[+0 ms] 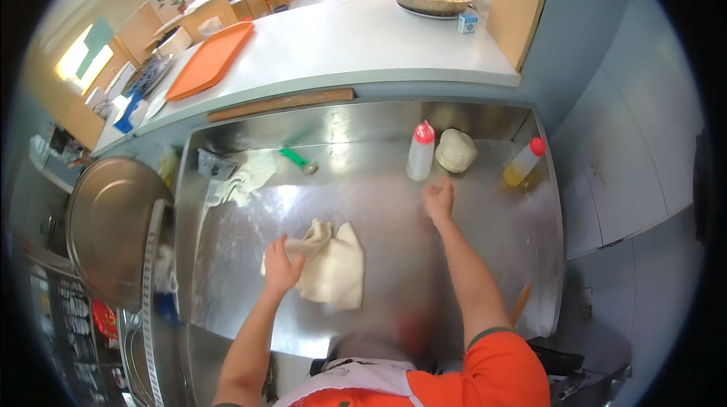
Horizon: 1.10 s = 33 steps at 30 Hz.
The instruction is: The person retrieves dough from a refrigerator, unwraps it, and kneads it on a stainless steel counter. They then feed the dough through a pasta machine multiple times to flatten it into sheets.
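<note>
A cream-coloured cloth or sheet of dough [336, 276], folded and rumpled at its upper end, lies on the steel worktop [392, 270]. My left hand [281, 266] is at its left edge with fingers spread; whether they grip it is unclear. Farther right, my right hand [440, 199] is just below a clear squeeze bottle with a red cap [421, 154] and a round lump of dough [456, 150], its fingers bent and nothing visible in them. A second squeeze bottle [519, 165], holding yellow liquid, stands tilted in view near the right wall.
Flour [247, 177], a green-handled tool [296, 159] and a small packet [216, 164] lie at the back left. A wooden rolling pin [281, 105] rests behind the raised rim. Orange trays [213, 60] and a metal bowl of food [430, 6] occupy the white counter.
</note>
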Tool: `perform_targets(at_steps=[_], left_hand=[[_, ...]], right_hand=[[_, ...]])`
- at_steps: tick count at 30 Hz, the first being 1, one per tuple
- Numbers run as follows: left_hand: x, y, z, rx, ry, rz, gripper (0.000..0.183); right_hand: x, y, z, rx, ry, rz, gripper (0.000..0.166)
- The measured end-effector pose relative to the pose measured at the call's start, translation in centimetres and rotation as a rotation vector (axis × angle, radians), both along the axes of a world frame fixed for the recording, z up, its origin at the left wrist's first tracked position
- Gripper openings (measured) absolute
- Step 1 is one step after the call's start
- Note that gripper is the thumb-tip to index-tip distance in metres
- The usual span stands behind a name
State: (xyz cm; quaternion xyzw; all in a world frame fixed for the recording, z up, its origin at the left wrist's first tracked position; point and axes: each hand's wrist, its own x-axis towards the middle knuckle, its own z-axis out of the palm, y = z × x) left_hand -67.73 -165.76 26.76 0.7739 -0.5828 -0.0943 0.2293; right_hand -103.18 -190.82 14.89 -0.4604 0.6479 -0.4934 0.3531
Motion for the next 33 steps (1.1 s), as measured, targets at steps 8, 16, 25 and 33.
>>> perform_targets(at_steps=[8,16,25,33], left_hand=[[-1.9,-11.3,-4.2,0.383,-0.258,-0.016,0.053],[-1.0,-13.3,-4.6,0.272,0.088,-0.014,0.040],[-0.2,-12.8,-6.2,0.302,0.139,-0.028,0.039],[0.3,-10.7,-7.3,0.247,0.078,-0.115,0.046]], right_hand=[[-18.3,-6.3,0.8,-0.300,0.400,-0.660,0.065],[-19.1,-6.2,-0.3,0.086,0.023,-0.251,0.049],[-12.8,37.4,10.9,0.071,-0.450,0.023,0.057],[-30.7,64.4,17.7,-0.054,-0.818,-1.070,0.042]])
